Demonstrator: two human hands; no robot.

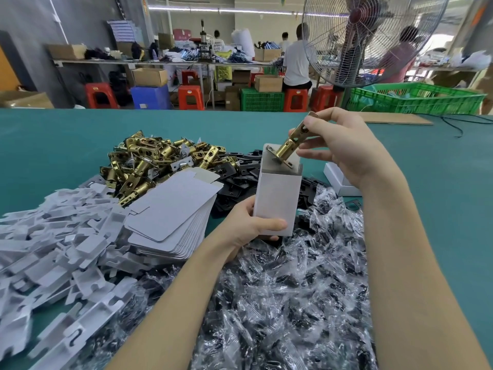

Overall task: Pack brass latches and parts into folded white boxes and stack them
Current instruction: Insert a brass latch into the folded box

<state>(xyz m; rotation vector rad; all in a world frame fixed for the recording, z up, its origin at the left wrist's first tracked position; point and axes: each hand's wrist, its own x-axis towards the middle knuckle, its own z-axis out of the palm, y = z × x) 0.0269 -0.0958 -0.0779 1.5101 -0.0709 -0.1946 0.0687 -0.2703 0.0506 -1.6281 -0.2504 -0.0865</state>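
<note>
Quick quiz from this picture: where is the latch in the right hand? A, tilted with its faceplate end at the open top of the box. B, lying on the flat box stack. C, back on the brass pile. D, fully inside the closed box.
A: the right hand holds the latch tilted, its faceplate end at the open top of the box that the left hand grips.

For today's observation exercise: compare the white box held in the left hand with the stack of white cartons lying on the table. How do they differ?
The held white box is folded up and stands upright with its top open; the stack of flat cartons lies unfolded on the green table. The left hand grips the box while the right hand lowers a brass latch into it; nothing touches the stack. Both are plain white card.
</note>
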